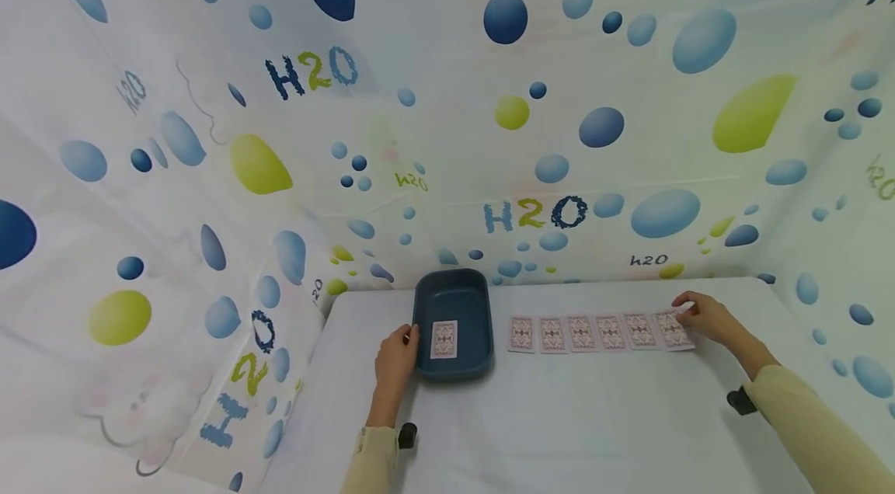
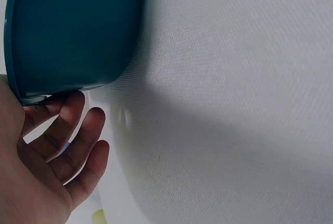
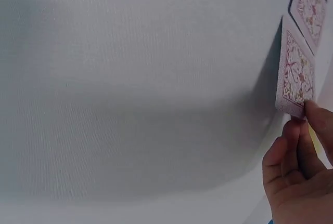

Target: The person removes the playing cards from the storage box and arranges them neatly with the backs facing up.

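Note:
My left hand (image 1: 395, 360) grips the left rim of a dark teal plastic tray (image 1: 472, 307). In the left wrist view its fingers (image 2: 88, 130) curl beside the tray's outer wall, and the thumb is out of sight. One playing card (image 1: 444, 340) lies face down inside the tray. At the right end of a row of face-down cards, my right hand (image 1: 706, 317) pinches the last playing card (image 1: 673, 334) by its outer edge between thumb and fingers. That card (image 3: 297, 73) is tilted, its near edge lifted off the cloth in the right wrist view.
Several more red-patterned cards (image 1: 582, 334) lie side by side between the tray and my right hand. A white cloth (image 1: 559, 424) covers the table. Behind it hangs a white curtain (image 1: 433, 129) printed with blue and green drops.

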Tool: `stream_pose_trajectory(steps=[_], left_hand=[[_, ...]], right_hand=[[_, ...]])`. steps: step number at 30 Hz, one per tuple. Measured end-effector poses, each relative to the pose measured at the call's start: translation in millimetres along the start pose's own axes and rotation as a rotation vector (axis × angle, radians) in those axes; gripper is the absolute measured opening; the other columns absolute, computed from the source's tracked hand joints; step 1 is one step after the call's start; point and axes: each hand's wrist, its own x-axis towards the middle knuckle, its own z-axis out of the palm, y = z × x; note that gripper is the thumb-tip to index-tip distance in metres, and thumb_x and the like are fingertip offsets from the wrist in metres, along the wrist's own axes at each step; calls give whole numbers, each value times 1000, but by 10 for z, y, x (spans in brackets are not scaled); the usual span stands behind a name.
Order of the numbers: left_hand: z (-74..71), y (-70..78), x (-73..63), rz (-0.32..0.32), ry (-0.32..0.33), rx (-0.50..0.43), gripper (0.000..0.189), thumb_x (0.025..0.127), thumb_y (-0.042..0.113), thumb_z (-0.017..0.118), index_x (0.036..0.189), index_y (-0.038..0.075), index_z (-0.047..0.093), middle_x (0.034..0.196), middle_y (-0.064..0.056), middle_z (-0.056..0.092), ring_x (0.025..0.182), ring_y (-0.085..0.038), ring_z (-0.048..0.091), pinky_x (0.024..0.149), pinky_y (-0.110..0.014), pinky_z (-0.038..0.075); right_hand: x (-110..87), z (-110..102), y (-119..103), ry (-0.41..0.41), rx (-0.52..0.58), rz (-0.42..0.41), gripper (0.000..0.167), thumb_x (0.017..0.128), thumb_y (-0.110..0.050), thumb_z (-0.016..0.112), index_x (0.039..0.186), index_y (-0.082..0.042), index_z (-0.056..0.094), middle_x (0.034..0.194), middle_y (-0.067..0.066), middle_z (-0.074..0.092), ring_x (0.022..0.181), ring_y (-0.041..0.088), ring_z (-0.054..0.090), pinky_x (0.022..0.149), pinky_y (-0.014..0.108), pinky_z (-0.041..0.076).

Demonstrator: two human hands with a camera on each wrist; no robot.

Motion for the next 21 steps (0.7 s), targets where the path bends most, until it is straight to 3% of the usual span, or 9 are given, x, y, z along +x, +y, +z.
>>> stream_pose_trajectory(steps=[5, 13, 18, 21], left_hand=[[13, -8, -13, -1, 3, -10, 32, 103, 37, 51, 89, 12, 65, 72, -5, 59, 59, -19, 49, 52, -31, 33], [1, -40, -41, -10, -1, -14, 32, 103, 37, 51, 92, 11, 66, 73, -5, 60, 60, -18, 49, 52, -31, 34], [-1, -34, -28, -3, 2, -12, 31, 103, 36, 52, 91, 11, 66, 73, -5, 60, 60, -18, 49, 52, -31, 34], [6, -1, 13, 15, 8, -1, 31, 103, 36, 52, 90, 12, 66, 72, -5, 61, 59, -18, 49, 52, -31, 34]], right_hand=[[20, 69, 34, 19, -42, 35, 27, 97, -8, 57, 119, 7, 51, 97, 22, 60, 85, 29, 56, 72, 37, 47], [47, 160, 7, 52, -131, 1, 24, 95, -5, 59, 114, 10, 54, 98, 25, 60, 88, 34, 57, 78, 47, 49], [31, 160, -58, 54, -164, -4, 29, 97, -8, 57, 117, 12, 53, 101, 29, 59, 90, 38, 58, 80, 50, 49], [21, 163, -122, 79, -219, -19, 39, 99, -14, 57, 123, 16, 49, 111, 38, 55, 100, 49, 56, 86, 58, 48]])
